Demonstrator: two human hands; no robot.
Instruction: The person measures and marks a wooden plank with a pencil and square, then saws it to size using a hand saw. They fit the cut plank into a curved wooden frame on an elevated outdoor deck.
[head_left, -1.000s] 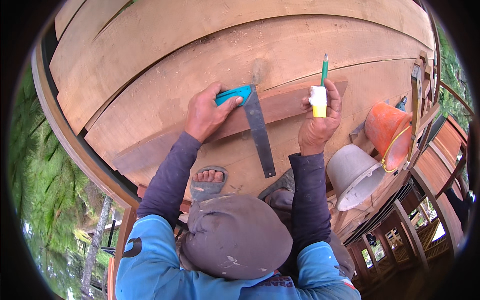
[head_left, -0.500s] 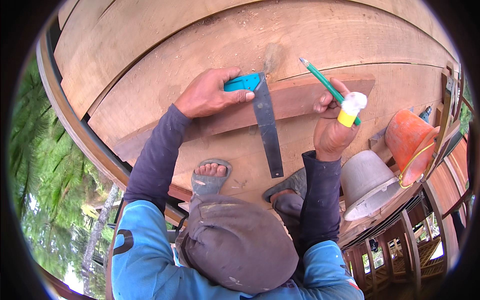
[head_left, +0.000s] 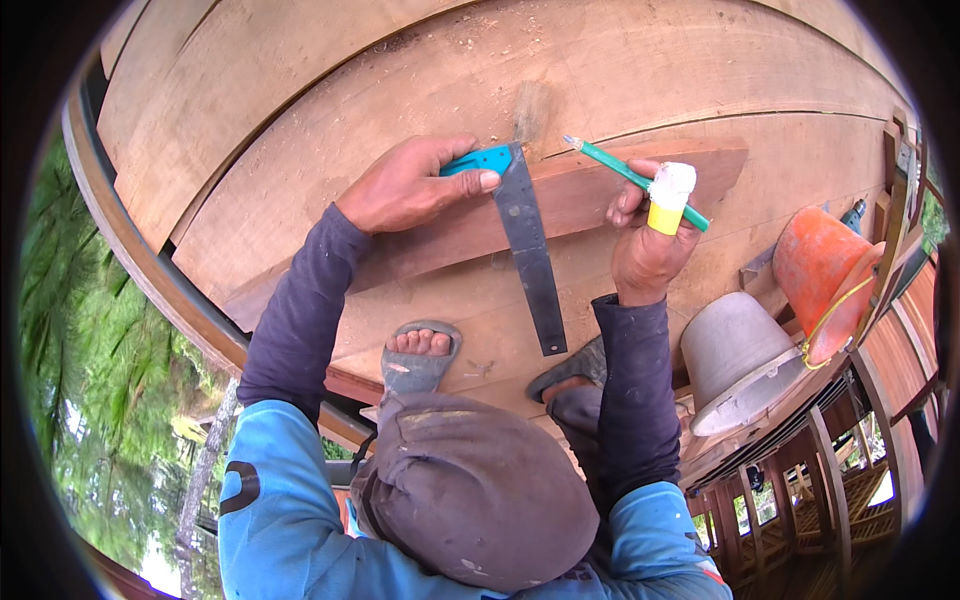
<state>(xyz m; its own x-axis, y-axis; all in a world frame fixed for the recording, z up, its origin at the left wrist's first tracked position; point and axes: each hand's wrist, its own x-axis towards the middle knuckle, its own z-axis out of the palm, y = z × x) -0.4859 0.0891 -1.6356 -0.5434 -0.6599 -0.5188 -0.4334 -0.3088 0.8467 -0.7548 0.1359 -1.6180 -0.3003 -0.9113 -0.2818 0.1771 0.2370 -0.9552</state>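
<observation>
The try square [head_left: 530, 250] lies across a reddish board [head_left: 585, 205], its dark blade running past the board's near edge, while the left hand [head_left: 405, 185] grips its teal handle [head_left: 480, 160]. Just right of it, the right hand [head_left: 650, 255], with a white-and-yellow wrap [head_left: 668, 200] at its fingers, holds a green pencil [head_left: 610, 165], tip near the square but apart. Farther right are 2 buckets: grey [head_left: 735, 350] and orange [head_left: 815, 270].

Both forearms [head_left: 305, 310] outstretched, left hand [head_left: 405, 187] back-side up, right hand [head_left: 652, 262] upright, fingers [head_left: 624, 205] curled.
</observation>
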